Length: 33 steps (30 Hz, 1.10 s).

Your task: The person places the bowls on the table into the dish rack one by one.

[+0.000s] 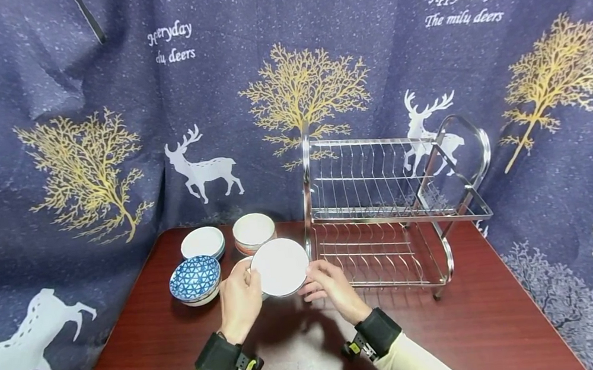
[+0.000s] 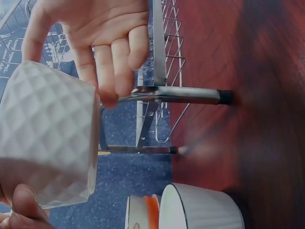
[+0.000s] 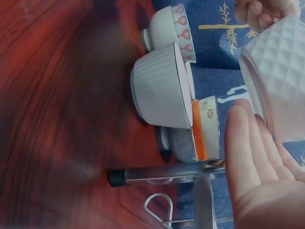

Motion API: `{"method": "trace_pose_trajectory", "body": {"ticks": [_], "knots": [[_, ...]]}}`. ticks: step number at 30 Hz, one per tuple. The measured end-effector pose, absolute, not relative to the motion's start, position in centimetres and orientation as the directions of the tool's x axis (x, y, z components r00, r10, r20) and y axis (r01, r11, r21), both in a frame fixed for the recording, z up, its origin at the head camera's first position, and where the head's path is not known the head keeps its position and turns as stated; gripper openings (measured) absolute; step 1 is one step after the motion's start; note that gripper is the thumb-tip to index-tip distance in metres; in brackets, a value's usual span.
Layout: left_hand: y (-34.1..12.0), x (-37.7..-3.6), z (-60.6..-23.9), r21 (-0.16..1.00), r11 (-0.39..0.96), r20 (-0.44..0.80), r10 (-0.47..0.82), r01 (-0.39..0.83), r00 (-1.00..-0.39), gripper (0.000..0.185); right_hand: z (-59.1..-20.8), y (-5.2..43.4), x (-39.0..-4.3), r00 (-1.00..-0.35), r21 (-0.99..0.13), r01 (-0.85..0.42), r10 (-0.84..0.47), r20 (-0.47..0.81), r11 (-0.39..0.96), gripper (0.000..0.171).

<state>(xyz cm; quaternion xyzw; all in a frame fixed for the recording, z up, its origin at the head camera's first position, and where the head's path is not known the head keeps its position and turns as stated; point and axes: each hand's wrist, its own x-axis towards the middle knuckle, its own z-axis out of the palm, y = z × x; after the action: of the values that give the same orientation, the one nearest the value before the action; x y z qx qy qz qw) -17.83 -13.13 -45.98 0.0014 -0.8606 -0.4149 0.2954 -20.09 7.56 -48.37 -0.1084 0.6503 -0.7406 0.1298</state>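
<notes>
A white bowl point(image 1: 280, 267) with a quilted outer wall point(image 2: 47, 143) is held tilted above the table, just left of the dish rack point(image 1: 385, 212). My left hand point(image 1: 249, 280) grips its left edge, thumb on the rim and fingers curled behind it point(image 3: 262, 9). At the bowl's right edge my right hand point(image 1: 312, 282) lies with fingers straight and relaxed point(image 3: 248, 162); its thumb touches the bowl in the left wrist view.
On the red-brown table point(image 1: 449, 325) stand a blue patterned bowl point(image 1: 195, 278), a white bowl point(image 1: 202, 241), an orange-banded bowl point(image 1: 254, 232) and a ribbed white bowl point(image 3: 162, 90). The two-tier wire rack holds nothing. A deer-print cloth point(image 1: 83, 140) hangs behind.
</notes>
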Motion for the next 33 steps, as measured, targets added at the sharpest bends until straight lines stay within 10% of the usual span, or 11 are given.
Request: {"method": "trace_pose_trajectory", "body": {"ticks": [33], "knots": [[-10.4, -18.4, -49.2, 0.823, 0.397, 0.513, -0.213, 0.407, -0.831, 0.025, -48.4, 10.6, -19.9, -0.96, -0.899, 0.11, -0.278, 0.014, -0.425, 0.034]]}}
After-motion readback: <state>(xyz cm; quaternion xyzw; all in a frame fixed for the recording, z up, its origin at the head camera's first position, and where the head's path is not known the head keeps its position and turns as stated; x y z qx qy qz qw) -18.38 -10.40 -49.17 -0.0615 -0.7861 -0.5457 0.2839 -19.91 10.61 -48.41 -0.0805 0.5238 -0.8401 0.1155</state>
